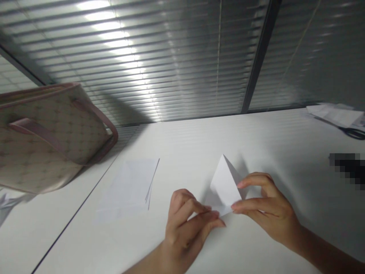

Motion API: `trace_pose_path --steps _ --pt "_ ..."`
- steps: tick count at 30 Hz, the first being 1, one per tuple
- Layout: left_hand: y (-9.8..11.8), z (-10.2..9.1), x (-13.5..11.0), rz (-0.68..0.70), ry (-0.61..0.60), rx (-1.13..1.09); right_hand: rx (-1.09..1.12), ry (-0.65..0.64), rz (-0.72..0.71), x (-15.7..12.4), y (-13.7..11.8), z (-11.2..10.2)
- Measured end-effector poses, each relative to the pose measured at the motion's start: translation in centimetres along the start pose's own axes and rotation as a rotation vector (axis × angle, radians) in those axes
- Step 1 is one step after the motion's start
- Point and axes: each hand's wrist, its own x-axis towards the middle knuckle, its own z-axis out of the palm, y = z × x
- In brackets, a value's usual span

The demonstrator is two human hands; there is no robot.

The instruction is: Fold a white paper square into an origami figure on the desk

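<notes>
A folded sheet of white paper (224,186) stands up in a pointed triangle shape between my two hands, just over the white table. My left hand (189,226) is closed at its lower left corner, with fingertips and thumb pinching the near edge. At the right side, my right hand (269,207) grips the same paper, its index finger higher on the sloping side and the other fingertips at the lower corner. Part of the paper's right face lies in shadow, and its lower left edge is hidden behind my left fingers.
Several flat white sheets (128,186) lie left of my hands. A beige bag with pink handles (54,140) stands further left, beyond a table seam. At the back right are crumpled papers (336,114) and black-handled scissors (353,133). Glass with blinds (182,57) borders the table (182,148).
</notes>
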Motion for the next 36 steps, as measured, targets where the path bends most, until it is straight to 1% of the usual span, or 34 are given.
trace_pose_path --steps 1,2,5,6,7,9,12,14,16,18,20,22,25,27,31,33,36 --pt "0.0 0.0 0.2 -0.097 -0.015 -0.092 0.009 0.002 0.007 0.0 0.0 0.0" --pt "-0.1 0.0 0.4 -0.226 -0.022 -0.196 0.023 0.003 0.015 0.0 0.0 0.0" --pt "-0.5 0.5 1.0 -0.643 -0.008 -0.542 0.071 -0.002 0.031 0.1 0.0 0.1" --pt "-0.6 0.8 1.1 -0.732 -0.007 -0.669 0.078 -0.006 0.032 0.2 0.0 0.1" --pt "-0.8 1.0 1.1 -0.792 -0.020 -0.784 0.080 -0.011 0.031 0.2 0.0 0.2" --pt "-1.1 1.3 1.1 -0.852 -0.032 -0.935 0.080 -0.030 0.029 0.2 0.0 0.3" --pt "-1.2 1.3 1.1 -0.838 -0.014 -0.975 0.113 -0.056 0.027 0.2 0.0 0.5" --pt "-1.0 1.2 1.1 -0.792 -0.043 -0.959 0.139 -0.060 0.032 0.1 0.0 0.6" --pt "-0.8 1.0 1.2 -0.749 -0.101 -0.889 0.155 -0.055 0.038 0.0 0.0 0.8" --pt "-0.6 0.9 1.2 -0.724 -0.131 -0.777 0.153 -0.041 0.035 0.0 0.0 0.8" --pt "-0.5 1.0 1.1 -0.727 -0.126 -0.679 0.132 -0.030 0.015 0.0 -0.1 0.8" --pt "-0.5 1.2 1.0 -0.759 -0.092 -0.636 0.091 -0.017 -0.024 0.2 -0.2 0.8" --pt "-0.4 1.6 0.9 -0.814 -0.040 -0.646 0.035 -0.003 -0.080 0.4 -0.4 0.7" --pt "-0.3 1.8 0.9 -0.823 -0.026 -0.682 0.020 0.005 -0.084 0.5 -0.5 0.7" --pt "-0.1 1.9 1.0 -0.768 -0.029 -0.764 0.039 0.027 -0.051 0.2 -0.4 0.9" --pt "0.0 1.7 1.0 -0.733 -0.057 -0.761 0.049 0.032 -0.042 0.1 -0.3 1.0" --pt "0.1 1.3 0.9 -0.728 -0.163 -0.682 0.056 0.028 -0.025 0.1 -0.2 0.9"
